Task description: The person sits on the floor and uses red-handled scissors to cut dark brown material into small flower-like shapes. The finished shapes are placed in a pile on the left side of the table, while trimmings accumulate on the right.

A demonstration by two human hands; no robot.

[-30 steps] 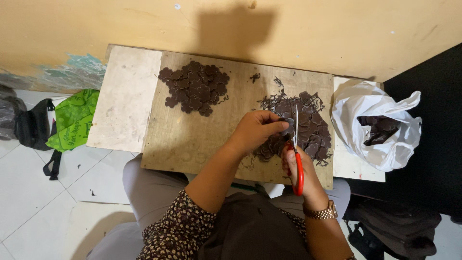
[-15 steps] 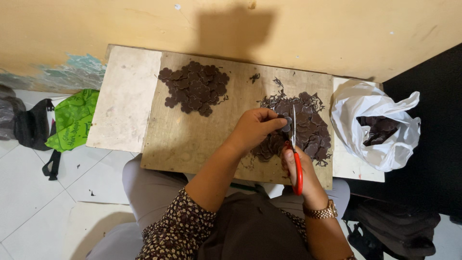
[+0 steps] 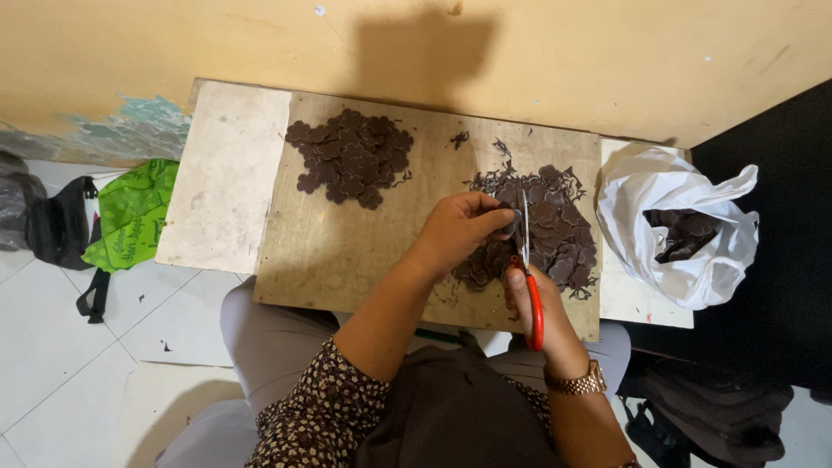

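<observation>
Over wooden board (image 3: 347, 251), left hand (image 3: 455, 230) holds dark, scalloped piece (image 3: 511, 224) against red-handled scissors (image 3: 530, 277).

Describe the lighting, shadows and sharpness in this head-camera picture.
Head view: even, soft light; a broad dark shadow falls on the yellow wall; the white plastic bag looks bright but not blown out; the red-handled scissors and dark brown cut pieces appear sharp, without motion blur.

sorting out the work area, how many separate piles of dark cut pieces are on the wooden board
2. One neat pile sits at the board's far left; a messier pile with trimmings lies at the right, under the hands. More dark pieces are in the white bag, off the board.
</observation>
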